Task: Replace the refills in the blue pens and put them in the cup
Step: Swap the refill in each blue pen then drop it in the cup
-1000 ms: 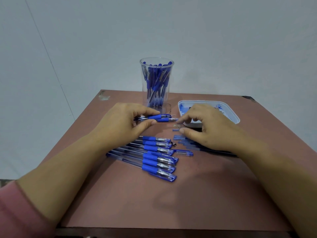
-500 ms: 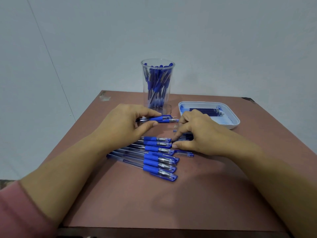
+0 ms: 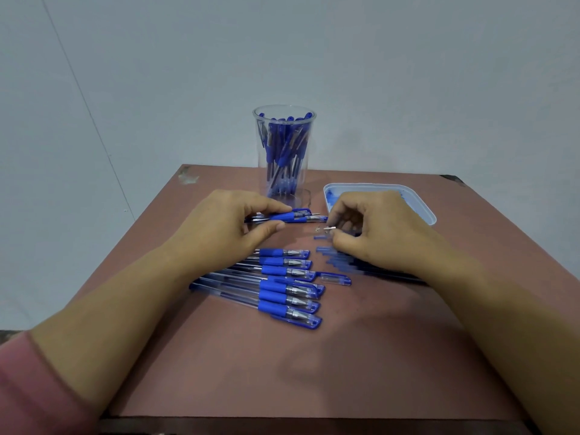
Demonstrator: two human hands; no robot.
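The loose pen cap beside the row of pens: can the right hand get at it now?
Probably yes. The loose cap lies bare on the table, close beside the right hand, with nothing over it. But that hand pinches a small silvery part, so it should set that down first.

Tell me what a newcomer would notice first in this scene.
The tall clear cup, crammed with blue pens, stands at the back middle of the reddish table. In front of it the left hand grips two pens, while the right hand pinches a small silver-tipped piece. A row of blue pens lies side by side nearer the person.
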